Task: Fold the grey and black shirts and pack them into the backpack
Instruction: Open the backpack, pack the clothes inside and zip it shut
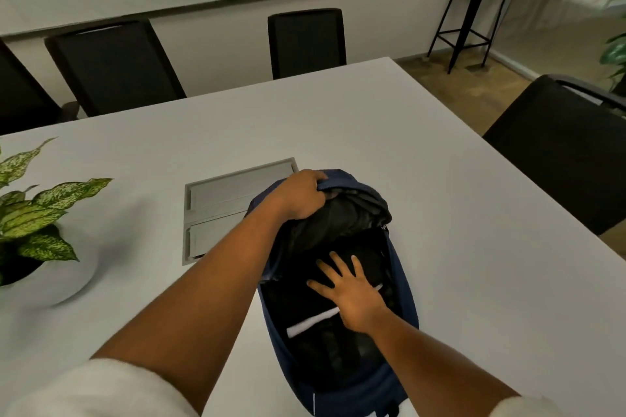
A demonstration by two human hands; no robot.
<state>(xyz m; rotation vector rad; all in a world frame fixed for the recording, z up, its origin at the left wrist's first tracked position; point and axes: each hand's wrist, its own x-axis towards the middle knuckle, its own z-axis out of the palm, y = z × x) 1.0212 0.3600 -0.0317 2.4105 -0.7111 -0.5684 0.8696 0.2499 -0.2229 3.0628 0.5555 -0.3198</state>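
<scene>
Left hand (pixel 301 195) gripped navy backpack (pixel 401 267) flap; right hand (pixel 349 291) fingers spread flat inside, shirts indistinguishable in dark interior.

surface: white table (pixel 423 152)
on it: navy backpack (pixel 403 281) near edge, open
left: potted plant (pixel 40 213) in white pot
centre: grey cable hatch (pixel 220 200), flush
</scene>
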